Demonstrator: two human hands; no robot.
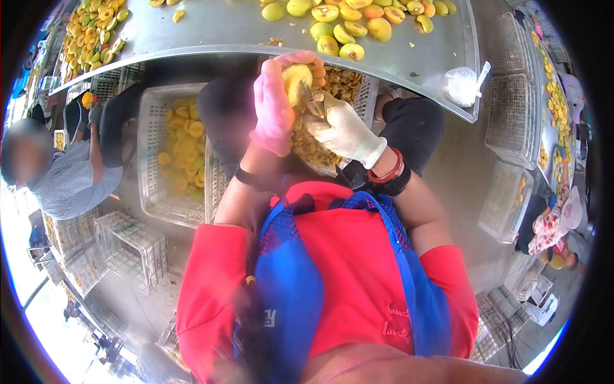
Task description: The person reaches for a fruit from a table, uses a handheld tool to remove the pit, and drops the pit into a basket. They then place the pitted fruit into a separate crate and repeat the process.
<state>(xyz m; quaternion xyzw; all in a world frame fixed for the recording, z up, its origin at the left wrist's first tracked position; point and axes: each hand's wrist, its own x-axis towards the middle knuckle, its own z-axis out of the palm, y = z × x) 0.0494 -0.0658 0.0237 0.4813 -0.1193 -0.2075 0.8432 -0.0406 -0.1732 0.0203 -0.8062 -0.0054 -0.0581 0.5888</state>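
Observation:
My left hand (274,105), in a pink glove, is wrapped round a yellow fruit half (297,83) just below the metal table's edge. My right hand (342,125), in a white glove, is closed on a small dark tool (313,104), whose tip is against the fruit. What kind of tool it is, I cannot tell. Beneath both hands, between my knees, a crate holds many brownish-yellow cut pieces (338,83). Green and yellow fruit halves (353,29) lie on the table above my hands.
The metal table (224,29) runs across the top, with a tied plastic bag (460,86) near its right corner. A crate of yellow fruit (185,147) stands to my left. Another person (80,179) sits further left. Stacked crates (511,121) stand at the right.

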